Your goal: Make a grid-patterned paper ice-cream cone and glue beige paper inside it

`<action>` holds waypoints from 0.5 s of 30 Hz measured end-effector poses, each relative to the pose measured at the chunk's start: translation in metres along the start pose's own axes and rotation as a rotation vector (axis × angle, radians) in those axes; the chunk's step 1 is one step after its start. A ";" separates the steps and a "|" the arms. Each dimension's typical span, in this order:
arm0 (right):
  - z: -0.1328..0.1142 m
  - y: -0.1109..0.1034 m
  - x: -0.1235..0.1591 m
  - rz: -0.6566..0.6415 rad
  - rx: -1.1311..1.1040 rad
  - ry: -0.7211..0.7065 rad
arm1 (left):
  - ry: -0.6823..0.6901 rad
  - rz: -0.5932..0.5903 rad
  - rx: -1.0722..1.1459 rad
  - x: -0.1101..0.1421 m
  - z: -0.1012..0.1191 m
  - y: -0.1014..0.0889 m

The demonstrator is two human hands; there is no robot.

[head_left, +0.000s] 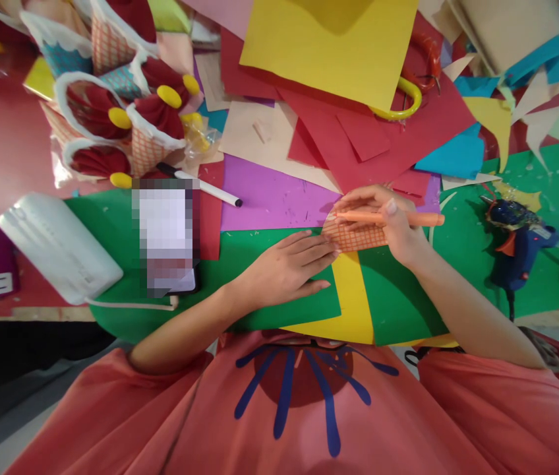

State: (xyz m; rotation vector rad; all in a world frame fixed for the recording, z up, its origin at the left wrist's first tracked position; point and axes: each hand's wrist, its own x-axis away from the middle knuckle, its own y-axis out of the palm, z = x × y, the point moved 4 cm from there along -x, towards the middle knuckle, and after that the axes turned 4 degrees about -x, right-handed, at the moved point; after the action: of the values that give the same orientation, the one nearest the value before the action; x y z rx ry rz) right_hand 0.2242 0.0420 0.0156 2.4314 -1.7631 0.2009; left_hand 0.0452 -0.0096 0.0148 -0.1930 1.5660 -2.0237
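My left hand (287,267) lies flat and open on green paper (279,310), its fingertips pressing the left edge of a small orange checked paper piece (356,239). My right hand (393,224) is closed around an orange pen-like tool (415,218) held sideways, with its tip resting on the upper left of the checked piece. The checked piece lies where purple paper (269,198), a yellow sheet (353,297) and the green paper meet.
A blue glue gun (519,241) lies to the right on green paper. A white marker (210,189) and a blurred phone (168,237) are at left, next to a white box (57,244). Finished paper crafts (126,119) stand at the back left. Scissors (411,99) lie under a large yellow sheet (333,46).
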 end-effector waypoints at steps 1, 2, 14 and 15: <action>0.002 0.000 0.000 0.009 -0.002 -0.002 | 0.002 0.007 0.001 -0.001 0.000 0.000; 0.003 0.000 -0.001 0.017 -0.004 -0.004 | 0.004 0.017 0.005 -0.001 0.000 -0.002; 0.010 -0.002 0.000 -0.002 -0.036 0.007 | -0.483 0.258 -0.044 0.066 -0.015 -0.062; 0.010 -0.002 0.000 -0.002 -0.032 0.014 | -0.544 0.307 -0.064 0.076 -0.017 -0.066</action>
State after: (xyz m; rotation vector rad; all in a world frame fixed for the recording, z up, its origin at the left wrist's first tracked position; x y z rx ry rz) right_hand 0.2268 0.0410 0.0059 2.4039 -1.7438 0.1877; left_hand -0.0483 -0.0244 0.0542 -0.4547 1.2258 -1.5192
